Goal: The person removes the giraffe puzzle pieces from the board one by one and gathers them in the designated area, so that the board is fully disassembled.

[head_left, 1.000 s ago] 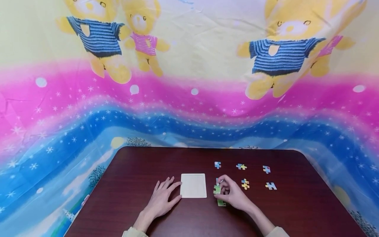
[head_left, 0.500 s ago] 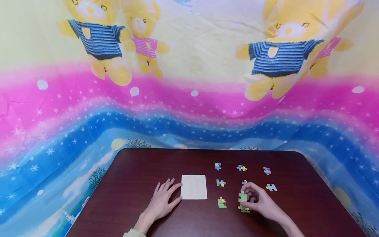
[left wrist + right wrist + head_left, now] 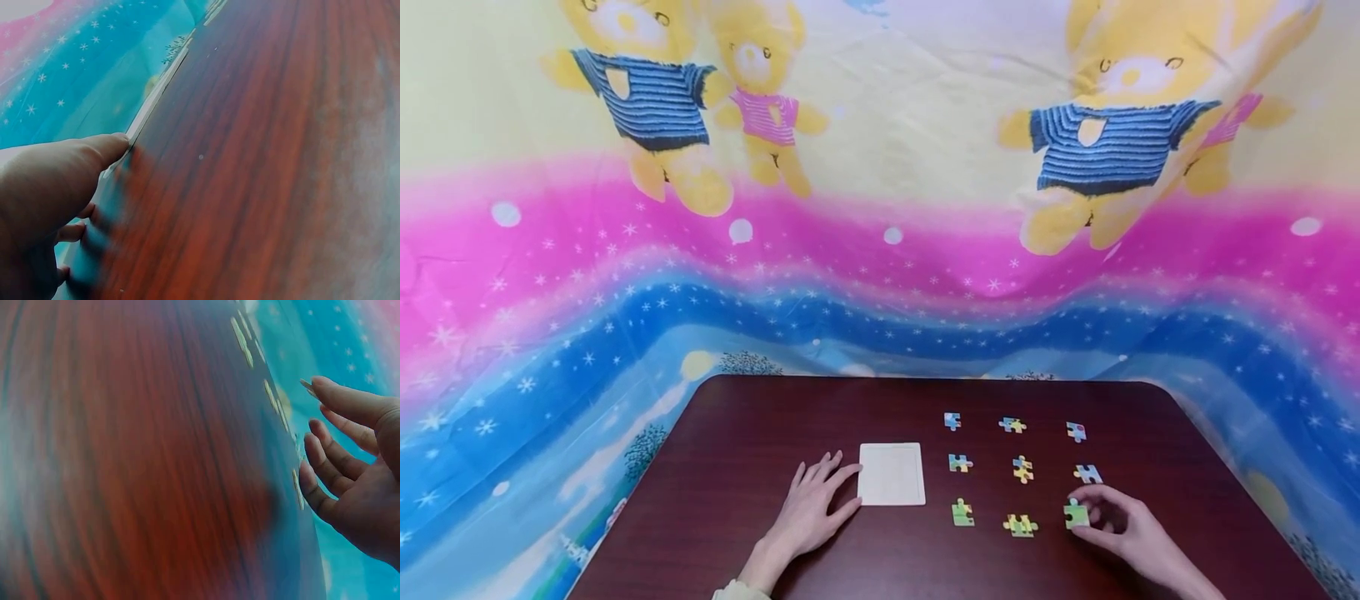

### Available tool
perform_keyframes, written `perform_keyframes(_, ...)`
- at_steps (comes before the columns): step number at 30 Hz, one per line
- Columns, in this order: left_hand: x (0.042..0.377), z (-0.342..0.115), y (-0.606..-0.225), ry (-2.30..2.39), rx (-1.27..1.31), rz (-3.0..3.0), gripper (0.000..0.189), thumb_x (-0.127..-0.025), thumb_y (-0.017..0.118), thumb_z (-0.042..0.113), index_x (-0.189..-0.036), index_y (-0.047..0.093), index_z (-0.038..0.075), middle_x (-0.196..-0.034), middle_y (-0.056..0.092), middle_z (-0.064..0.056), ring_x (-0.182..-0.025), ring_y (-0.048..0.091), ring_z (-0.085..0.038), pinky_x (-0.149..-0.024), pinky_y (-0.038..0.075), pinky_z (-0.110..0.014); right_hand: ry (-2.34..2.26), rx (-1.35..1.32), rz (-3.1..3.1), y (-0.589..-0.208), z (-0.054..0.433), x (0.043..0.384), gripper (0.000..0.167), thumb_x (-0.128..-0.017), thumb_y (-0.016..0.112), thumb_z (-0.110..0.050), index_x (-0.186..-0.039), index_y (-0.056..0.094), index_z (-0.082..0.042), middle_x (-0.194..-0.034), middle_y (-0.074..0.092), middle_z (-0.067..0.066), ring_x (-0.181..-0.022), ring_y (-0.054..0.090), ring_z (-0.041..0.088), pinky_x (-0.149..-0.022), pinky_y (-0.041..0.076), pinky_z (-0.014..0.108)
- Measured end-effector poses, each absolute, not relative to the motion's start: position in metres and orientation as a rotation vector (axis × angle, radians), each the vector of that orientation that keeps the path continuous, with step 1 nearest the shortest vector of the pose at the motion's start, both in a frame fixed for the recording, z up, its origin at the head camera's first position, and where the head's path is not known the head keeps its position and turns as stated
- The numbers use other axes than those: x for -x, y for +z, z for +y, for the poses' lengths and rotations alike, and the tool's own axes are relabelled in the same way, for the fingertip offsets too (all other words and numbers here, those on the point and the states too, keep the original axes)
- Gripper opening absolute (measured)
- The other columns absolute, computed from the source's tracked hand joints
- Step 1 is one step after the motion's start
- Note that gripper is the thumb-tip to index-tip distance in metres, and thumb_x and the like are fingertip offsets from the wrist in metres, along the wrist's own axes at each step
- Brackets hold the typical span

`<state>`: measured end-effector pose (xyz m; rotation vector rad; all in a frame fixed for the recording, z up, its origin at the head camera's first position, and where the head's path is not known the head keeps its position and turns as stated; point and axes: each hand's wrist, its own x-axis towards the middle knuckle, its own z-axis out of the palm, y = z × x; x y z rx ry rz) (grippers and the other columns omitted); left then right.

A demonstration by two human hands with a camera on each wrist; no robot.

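Note:
Between thumb and fingertips, my right hand [image 3: 1123,533] pinches a green jigsaw piece [image 3: 1076,514] at the near right of the laid-out pieces. In the right wrist view this jigsaw piece [image 3: 308,387] shows edge-on at the thumb tip, raised off the table. My left hand [image 3: 811,510] rests on the table with its fingers spread. Its thumb and index fingertip are right at the left edge of a white square puzzle tray [image 3: 891,474]. The left wrist view shows the thumb [image 3: 115,147] reaching to the tray's thin edge.
Several jigsaw pieces lie apart in rows right of the tray, among them a yellow-green piece [image 3: 1020,525], a green one [image 3: 962,512] and a blue one [image 3: 1087,473]. A printed cloth [image 3: 887,250] hangs behind the dark wooden table [image 3: 760,417].
My right hand has moved rightward, from over the left pieces past the middle ones to the right side, still pinching the green jigsaw piece. The left hand stays at the tray.

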<state>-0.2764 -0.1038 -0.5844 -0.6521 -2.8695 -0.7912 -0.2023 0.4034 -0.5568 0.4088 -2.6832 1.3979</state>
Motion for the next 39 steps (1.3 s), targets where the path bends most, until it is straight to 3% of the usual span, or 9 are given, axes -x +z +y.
perform_keyframes(9,0.272,-0.105,-0.583,-0.784,0.664,-2.86,0.05,-0.104,0.073,0.042,-0.15,0.066,0.022,-0.165,0.055,-0.021,-0.155,0.05,-0.047,-0.124,0.03,-0.079,1.18,-0.195,-2.823,-0.565,0.426,0.191,0.032,-0.093,0.085,-0.003,-0.122,0.071,0.002,-0.09,0.062,-0.005,-0.075,0.051,0.003,-0.058,0.045,0.026)
perform_keyframes(16,0.273,-0.105,-0.584,-0.805,0.667,-2.818,0.048,-0.104,0.073,0.04,-0.149,0.066,0.023,-0.164,0.056,-0.022,-0.154,0.05,-0.049,-0.122,0.03,-0.08,1.159,-0.281,-2.744,-0.575,0.437,0.19,0.031,-0.09,0.086,0.0,-0.119,0.075,-0.001,-0.094,0.064,-0.01,-0.077,0.053,0.003,-0.06,0.043,0.025)
perform_keyframes(22,0.275,-0.107,-0.587,-0.815,0.654,-2.837,0.049,-0.105,0.072,0.041,-0.15,0.066,0.023,-0.165,0.055,-0.021,-0.156,0.049,-0.047,-0.124,0.029,-0.08,1.19,-0.334,-2.753,-0.579,0.438,0.19,0.03,-0.093,0.084,-0.004,-0.122,0.077,-0.006,-0.098,0.061,-0.013,-0.08,0.053,0.005,-0.061,0.041,0.026)
perform_keyframes(29,0.275,-0.112,-0.591,-0.778,0.692,-2.789,0.048,-0.106,0.069,0.048,-0.149,0.066,0.027,-0.162,0.058,-0.022,-0.151,0.052,-0.05,-0.118,0.033,-0.08,1.208,-0.414,-2.753,-0.582,0.444,0.188,0.031,-0.094,0.082,-0.002,-0.124,0.076,-0.004,-0.097,0.059,-0.01,-0.078,0.051,0.007,-0.059,0.04,0.028)
perform_keyframes(39,0.275,-0.11,-0.588,-0.809,0.665,-2.816,0.048,-0.105,0.071,0.044,-0.149,0.066,0.025,-0.163,0.057,-0.022,-0.153,0.05,-0.049,-0.121,0.031,-0.081,1.179,-0.347,-2.768,-0.578,0.443,0.189,0.036,-0.092,0.085,-0.003,-0.125,0.074,-0.002,-0.101,0.059,-0.006,-0.08,0.051,0.007,-0.061,0.043,0.027)
